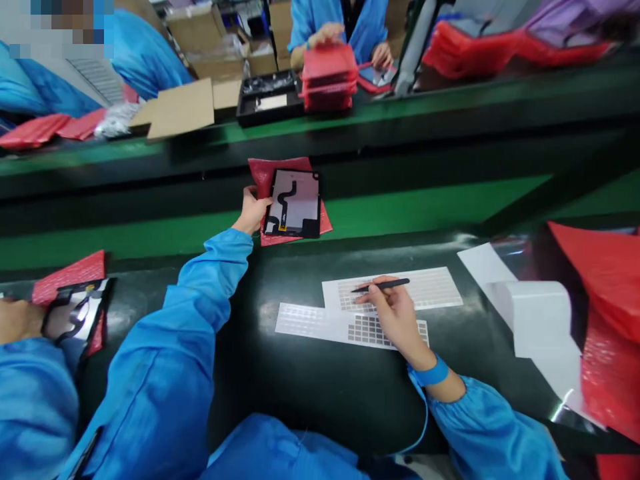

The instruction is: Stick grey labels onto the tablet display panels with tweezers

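Note:
My left hand (253,209) grips the left edge of a flat screen panel (300,200), which has a dark frame, a grey back and a black ribbon cable. Under the panel lies a red bubble-wrap sleeve (259,175). My right hand (393,308) holds black tweezers (393,283), pointing left, over two white sticker sheets. The upper sheet (440,287) carries rows of pale small squares; the lower sheet (300,320) has darker squares on its right half and lies partly under my right hand. A blue wrist strap (434,372) is round my right wrist.
A neighbour's hand (20,320) holds another panel (80,310) at the left. Curled white paper (540,313) and red sleeves (610,360) lie at the right. Across the raised green-edged belt are cardboard (185,110), a black tray (245,110), stacked red packets (327,80) and another person's hands.

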A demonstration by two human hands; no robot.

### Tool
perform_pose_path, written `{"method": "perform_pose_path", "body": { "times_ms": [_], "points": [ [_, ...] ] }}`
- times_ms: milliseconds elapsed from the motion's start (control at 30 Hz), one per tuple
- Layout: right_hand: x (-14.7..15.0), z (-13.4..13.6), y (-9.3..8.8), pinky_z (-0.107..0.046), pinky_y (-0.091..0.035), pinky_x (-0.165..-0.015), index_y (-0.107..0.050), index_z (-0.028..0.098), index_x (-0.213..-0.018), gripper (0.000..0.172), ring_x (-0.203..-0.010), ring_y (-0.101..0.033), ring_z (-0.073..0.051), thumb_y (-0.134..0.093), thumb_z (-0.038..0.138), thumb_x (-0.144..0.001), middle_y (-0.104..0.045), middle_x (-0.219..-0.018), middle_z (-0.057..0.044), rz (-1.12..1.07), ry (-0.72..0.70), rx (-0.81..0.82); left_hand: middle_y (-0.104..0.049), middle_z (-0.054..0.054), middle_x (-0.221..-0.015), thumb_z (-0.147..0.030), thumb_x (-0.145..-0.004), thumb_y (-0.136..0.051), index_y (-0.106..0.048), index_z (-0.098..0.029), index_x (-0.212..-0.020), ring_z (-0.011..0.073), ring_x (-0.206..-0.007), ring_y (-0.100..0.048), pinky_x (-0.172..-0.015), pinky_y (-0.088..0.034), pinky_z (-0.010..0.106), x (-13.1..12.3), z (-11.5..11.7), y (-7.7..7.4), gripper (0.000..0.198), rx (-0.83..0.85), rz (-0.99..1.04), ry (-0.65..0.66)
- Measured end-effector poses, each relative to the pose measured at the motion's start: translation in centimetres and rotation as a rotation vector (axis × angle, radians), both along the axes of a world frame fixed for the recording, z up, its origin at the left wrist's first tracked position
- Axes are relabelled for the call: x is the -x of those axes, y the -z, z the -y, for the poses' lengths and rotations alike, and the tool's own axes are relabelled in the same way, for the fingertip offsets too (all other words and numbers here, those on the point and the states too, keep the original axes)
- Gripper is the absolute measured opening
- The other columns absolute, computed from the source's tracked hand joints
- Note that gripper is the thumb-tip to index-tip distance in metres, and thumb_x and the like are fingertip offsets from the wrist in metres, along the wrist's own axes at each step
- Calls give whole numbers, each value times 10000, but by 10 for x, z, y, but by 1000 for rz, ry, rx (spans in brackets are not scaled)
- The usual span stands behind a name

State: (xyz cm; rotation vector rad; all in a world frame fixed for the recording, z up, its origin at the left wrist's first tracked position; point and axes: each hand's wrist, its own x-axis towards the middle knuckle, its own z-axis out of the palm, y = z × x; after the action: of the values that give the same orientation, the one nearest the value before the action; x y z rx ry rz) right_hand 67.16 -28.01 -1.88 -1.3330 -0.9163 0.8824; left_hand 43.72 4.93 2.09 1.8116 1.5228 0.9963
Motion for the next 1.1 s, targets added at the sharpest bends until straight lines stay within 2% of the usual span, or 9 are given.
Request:
{"method": "perform_pose_path", "body": {
  "times_ms": [167,300,367,467,567,667,800,933,1100],
  "points": [
    [0,1,1,-328,-610,-703,-550,208,-1094,343,-715,-782,-187,-681,503,-978,-763,-963,-66,37,-15,-11,-676,81,-1138,-439,-1017,-656,-639,-151,-1246,194,-939,-678,-828,-607,383,-6,-18,-4,368,-13,-44,-39],
    [-1,-1,3,-334,-612,-703,-535,207,-1097,361,-707,-780,-185,-666,522,-977,-757,-965,-69,24,-47,-13,-634,120,-1312,-404,-1014,-662,-607,-148,-1325,249,-1141,-637,-1013,-541,508,8,1,-18,407,-154,-151,-24],
    [0,-1,4,-332,-612,-700,-530,207,-1093,364,-709,-779,-184,-661,526,-976,-749,-934,-56,8,-55,-12,-599,133,-1392,-415,-1001,-668,-604,-157,-1345,297,-1283,-585,-1104,-478,561,6,35,-20,435,-229,-207,79],
    [6,1,6,-331,-619,-682,-523,207,-1079,374,-694,-777,-185,-664,534,-963,-745,-893,-40,-29,-64,-11,-581,179,-1466,-387,-1015,-595,-592,-130,-1375,316,-1413,-519,-1210,-395,547,-7,122,-11,443,-300,-270,421],
    [14,-1,9,-330,-627,-643,-524,215,-1069,376,-638,-764,-184,-697,521,-937,-734,-828,-12,-62,-53,-15,-507,142,-1595,-382,-1015,-554,-584,-189,-1449,309,-1506,-446,-1247,-374,501,-5,214,12,475,-348,-311,834],
    [15,-9,14,-305,-623,-608,-539,209,-1081,326,-628,-755,-174,-693,469,-958,-720,-805,4,-68,-8,-22,-376,112,-1686,-347,-1062,-465,-378,-214,-1637,308,-1585,-315,-1269,-315,525,9,262,38,596,-531,-489,1082],
    [12,-15,17,-279,-618,-598,-588,154,-1159,284,-621,-719,-145,-677,380,-1011,-688,-767,25,-20,41,-35,-274,81,-1729,-365,-1086,-390,-202,-260,-1703,304,-1605,-265,-1274,-269,555,9,270,61,653,-652,-637,1085],
    [8,-15,15,-285,-629,-642,-631,135,-1196,283,-667,-710,-130,-654,368,-1038,-713,-864,-6,86,139,-74,-276,86,-1730,-415,-1090,-377,-142,-275,-1711,309,-1603,-269,-1250,-307,556,6,267,67,679,-664,-629,1047],
    [-9,-4,0,-407,-639,-931,-669,168,-1222,239,-1062,-742,-208,-603,321,-1051,-744,-1187,-89,330,342,-129,-313,96,-1718,-444,-1093,-345,-279,-283,-1686,333,-1593,-288,-1234,-313,601,10,267,69,619,-625,-605,1012]
  ]
}}
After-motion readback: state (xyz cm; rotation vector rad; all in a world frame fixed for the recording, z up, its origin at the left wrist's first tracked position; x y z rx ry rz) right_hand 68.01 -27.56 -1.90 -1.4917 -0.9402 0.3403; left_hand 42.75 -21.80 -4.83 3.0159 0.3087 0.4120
